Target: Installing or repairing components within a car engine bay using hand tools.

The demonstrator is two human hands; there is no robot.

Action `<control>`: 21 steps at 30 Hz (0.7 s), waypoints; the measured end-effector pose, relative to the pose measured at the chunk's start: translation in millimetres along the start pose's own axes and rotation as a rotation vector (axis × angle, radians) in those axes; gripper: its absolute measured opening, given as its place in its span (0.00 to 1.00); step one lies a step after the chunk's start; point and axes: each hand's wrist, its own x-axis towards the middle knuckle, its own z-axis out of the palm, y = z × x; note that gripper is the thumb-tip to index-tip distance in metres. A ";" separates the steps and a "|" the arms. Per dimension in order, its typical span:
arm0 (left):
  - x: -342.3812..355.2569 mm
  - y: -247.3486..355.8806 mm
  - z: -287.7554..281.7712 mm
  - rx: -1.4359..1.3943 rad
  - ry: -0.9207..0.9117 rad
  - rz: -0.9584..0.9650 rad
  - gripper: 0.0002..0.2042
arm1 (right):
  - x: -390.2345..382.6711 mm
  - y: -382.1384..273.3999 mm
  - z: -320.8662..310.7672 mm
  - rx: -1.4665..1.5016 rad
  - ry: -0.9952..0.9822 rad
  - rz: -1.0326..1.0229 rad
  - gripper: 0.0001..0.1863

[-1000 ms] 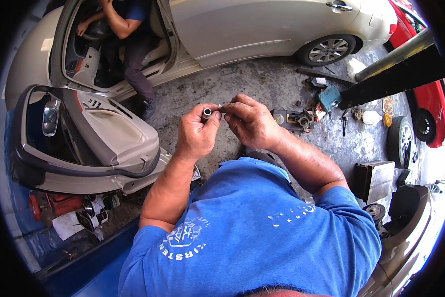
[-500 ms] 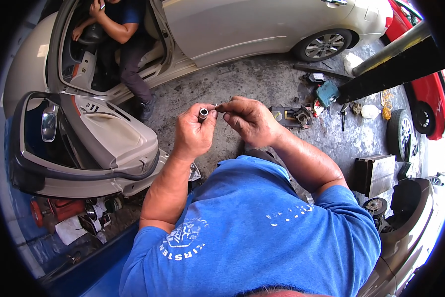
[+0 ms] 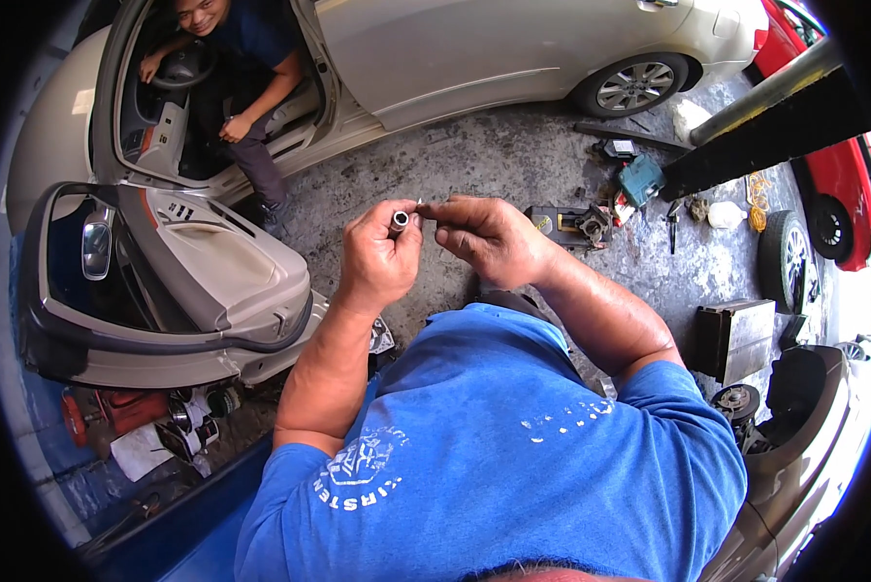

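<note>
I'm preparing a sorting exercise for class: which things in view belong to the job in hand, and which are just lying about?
Job in hand:
Metal tube, held in the left hand
Small pale piece, by the right hand

Apparently lying about:
Teal case
Loose wheel
Yellow cord

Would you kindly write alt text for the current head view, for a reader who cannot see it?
A person's left hand holds a small hollow metal piece, the right hand close beside it. Beyond them, a co-worker sits in a beige car with its front door open, on a stained grey floor.
</note>
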 end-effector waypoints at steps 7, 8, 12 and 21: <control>-1.7 -4.6 -0.1 -0.031 -0.020 -0.062 0.03 | -1.2 -8.9 -8.2 0.253 -0.032 0.194 0.18; -2.0 -4.4 -0.5 -0.030 -0.019 -0.064 0.03 | -0.5 -11.6 -10.7 0.258 -0.054 0.251 0.17; -1.7 -2.9 -0.4 -0.047 -0.039 -0.090 0.03 | 1.3 -1.3 -10.3 0.207 0.092 0.154 0.13; 1.1 5.6 0.7 -0.020 -0.057 -0.015 0.02 | 16.3 -2.8 -6.5 -0.227 0.142 -0.196 0.08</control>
